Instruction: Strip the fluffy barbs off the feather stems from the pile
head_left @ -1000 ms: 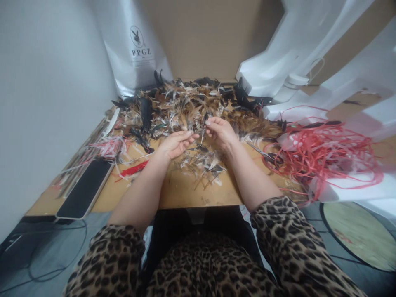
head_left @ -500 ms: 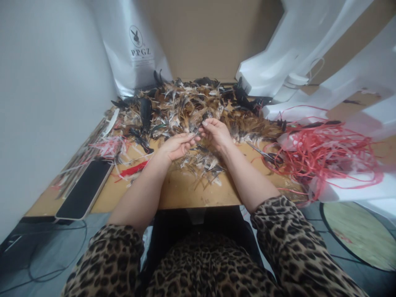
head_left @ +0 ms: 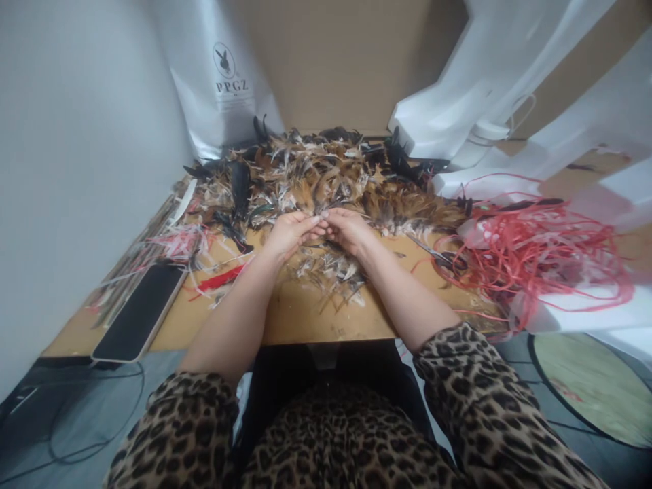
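Observation:
Thumb and fingers of my left hand point(head_left: 291, 234) are pinched together, meeting the fingertips of my right hand point(head_left: 351, 232), also pinched. Between them they hold a small feather, mostly hidden by the fingers. Just beyond the fingertips lies a big heap of brown, black and whitish feathers point(head_left: 326, 166). Under my hands, small loose feathers and trimmings point(head_left: 333, 275) are scattered on the wooden table point(head_left: 316, 326).
To the left lie a phone point(head_left: 140, 312), a bundle of thin sticks point(head_left: 130, 268) and a red strip point(head_left: 221, 277). Scissors point(head_left: 441, 255) rest on the right beside tangled red ribbon point(head_left: 545, 258). A silver bag point(head_left: 229, 102) stands behind; a round green-topped stool point(head_left: 593, 387) is below right.
My right hand has come down and left, bringing its fingertips against my left hand's. The dark feather tip seen at my right fingertips is now hidden. My left hand has shifted slightly up.

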A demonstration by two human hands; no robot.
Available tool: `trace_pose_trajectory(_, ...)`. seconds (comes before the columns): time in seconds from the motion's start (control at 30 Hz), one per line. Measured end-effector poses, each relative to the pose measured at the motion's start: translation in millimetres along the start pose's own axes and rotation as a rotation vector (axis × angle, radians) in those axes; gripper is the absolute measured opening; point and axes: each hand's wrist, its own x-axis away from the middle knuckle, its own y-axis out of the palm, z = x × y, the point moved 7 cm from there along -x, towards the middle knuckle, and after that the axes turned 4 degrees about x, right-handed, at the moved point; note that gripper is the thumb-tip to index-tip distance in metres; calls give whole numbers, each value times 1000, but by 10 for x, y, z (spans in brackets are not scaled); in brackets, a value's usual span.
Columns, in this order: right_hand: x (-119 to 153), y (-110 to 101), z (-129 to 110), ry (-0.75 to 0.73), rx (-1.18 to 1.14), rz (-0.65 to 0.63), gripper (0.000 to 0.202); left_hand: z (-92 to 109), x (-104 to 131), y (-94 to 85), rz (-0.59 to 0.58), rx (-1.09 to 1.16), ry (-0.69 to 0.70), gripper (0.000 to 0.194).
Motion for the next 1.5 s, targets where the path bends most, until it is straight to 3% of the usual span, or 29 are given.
trace_pose_trajectory(0.13, 6, -16, -43, -21, -20, 23, 34, -34, 5, 7, -22, 61, -66, 15)
trace_pose_trajectory(0.23, 19, -34, -106, -51, 4, 42, 35, -56, -5, -48, 29, 118, -107, 11)
trace_pose_trajectory(0.5, 35, -40, -184, -159, 118, 83, 35, -115, -10, -31, -8, 67, -154, 9)
trace_pose_trajectory(0.83, 22, -2, -142, -186, 116, 63, 32, -154, 1, -15, -24, 46, -187, 10)
trace_pose_trajectory(1.07, -6, -34, 0, -45, 20, 93, 34, -132, -24, -69, 26, -13, -117, 12)
trace_pose_trajectory(1.27, 5, -17, -12, -84, 63, 86, 35, -101, -8, -70, 81, -103, -101, 15)
trace_pose_trajectory(1.5, 5, -53, -10, -93, 58, 165, 35, -129, -36, -64, 73, -130, -69, 22)
